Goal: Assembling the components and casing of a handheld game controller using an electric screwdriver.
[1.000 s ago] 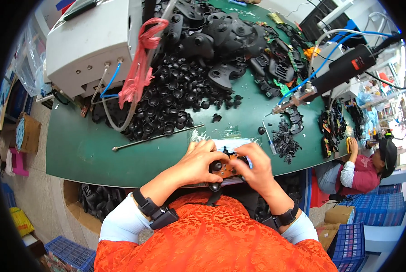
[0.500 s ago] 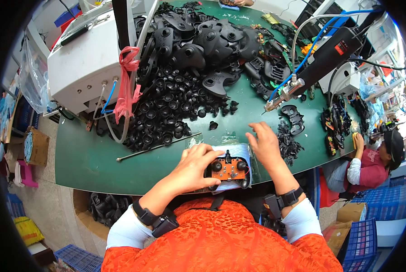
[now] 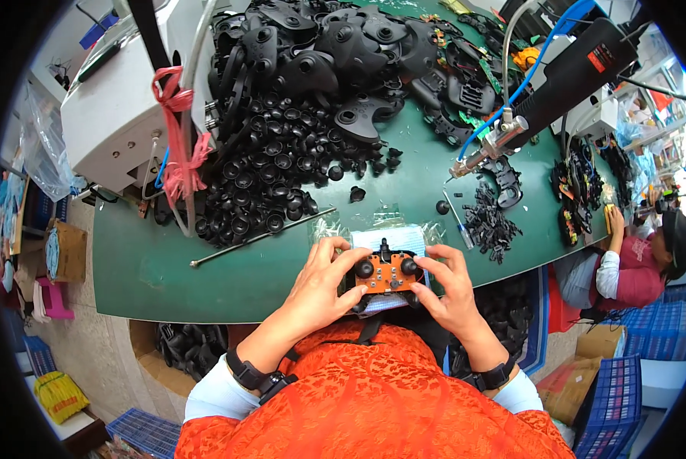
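Note:
An open black game controller with an orange circuit board (image 3: 386,274) and two black thumbsticks lies on a pale folded cloth (image 3: 404,239) near the table's front edge. My left hand (image 3: 321,281) grips its left side, index finger beside the left stick and thumb at the lower edge. On the opposite side my right hand (image 3: 455,294) curls in, index finger near the right stick and thumb at the lower right. Both palms hide parts of the casing's grips. Beyond the cloth sits a loose thumbstick cap (image 3: 357,194).
Black thumbstick caps (image 3: 274,164) and controller shells (image 3: 350,53) are heaped at the far left and middle. A power screwdriver (image 3: 565,84) hangs at the right above small black parts (image 3: 492,222). A metal rod (image 3: 262,237) lies left. A co-worker (image 3: 637,260) sits at the right.
My right hand has come down and left onto the controller's right side. My left hand stays at its left side. A slim pale stick and a dark cap now show beside the small black parts.

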Demonstrator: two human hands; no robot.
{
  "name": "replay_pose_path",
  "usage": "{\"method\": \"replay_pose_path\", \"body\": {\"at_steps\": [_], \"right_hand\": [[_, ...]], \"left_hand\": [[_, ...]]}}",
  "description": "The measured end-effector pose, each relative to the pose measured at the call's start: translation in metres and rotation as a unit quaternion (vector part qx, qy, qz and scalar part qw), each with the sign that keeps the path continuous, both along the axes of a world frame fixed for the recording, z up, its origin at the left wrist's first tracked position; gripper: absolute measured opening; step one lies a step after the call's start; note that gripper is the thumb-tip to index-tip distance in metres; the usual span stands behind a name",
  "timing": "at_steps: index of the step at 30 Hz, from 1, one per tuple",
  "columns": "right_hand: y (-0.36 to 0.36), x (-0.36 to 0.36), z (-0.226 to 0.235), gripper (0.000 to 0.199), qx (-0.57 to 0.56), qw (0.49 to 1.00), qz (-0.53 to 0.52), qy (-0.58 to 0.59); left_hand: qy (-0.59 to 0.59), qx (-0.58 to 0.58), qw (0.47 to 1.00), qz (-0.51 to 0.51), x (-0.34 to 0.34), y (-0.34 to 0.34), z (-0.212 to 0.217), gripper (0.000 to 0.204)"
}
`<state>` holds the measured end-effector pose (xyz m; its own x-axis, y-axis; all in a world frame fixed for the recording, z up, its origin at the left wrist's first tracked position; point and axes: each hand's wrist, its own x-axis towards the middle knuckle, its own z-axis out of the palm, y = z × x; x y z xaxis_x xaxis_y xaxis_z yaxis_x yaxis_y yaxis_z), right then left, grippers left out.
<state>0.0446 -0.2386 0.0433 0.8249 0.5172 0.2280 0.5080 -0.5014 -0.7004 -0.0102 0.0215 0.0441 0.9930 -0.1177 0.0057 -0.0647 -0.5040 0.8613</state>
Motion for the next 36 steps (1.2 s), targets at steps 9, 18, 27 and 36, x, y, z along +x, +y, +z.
{"method": "replay_pose_path", "body": {"at_steps": [9, 18, 27, 36], "right_hand": [[0.024, 0.008, 0.007, 0.053, -0.105, 0.980, 0.123, -0.113], [0.025, 0.011, 0.007, 0.053, -0.142, 0.974, 0.132, -0.121], [-0.072, 0.080, -0.026, 0.037, -0.211, 0.935, -0.179, -0.222], [-0.066, 0.145, -0.035, 0.044, -0.239, 0.920, -0.199, -0.240]], "left_hand": [[-0.031, 0.046, 0.998, -0.018, 0.005, -0.007, -0.004, 0.055], [-0.018, 0.070, 0.997, -0.032, 0.009, -0.011, -0.004, 0.045], [-0.017, 0.037, 0.999, -0.022, 0.008, -0.014, -0.003, 0.040], [-0.026, 0.015, 0.999, -0.010, 0.007, -0.014, -0.003, 0.048]]}}
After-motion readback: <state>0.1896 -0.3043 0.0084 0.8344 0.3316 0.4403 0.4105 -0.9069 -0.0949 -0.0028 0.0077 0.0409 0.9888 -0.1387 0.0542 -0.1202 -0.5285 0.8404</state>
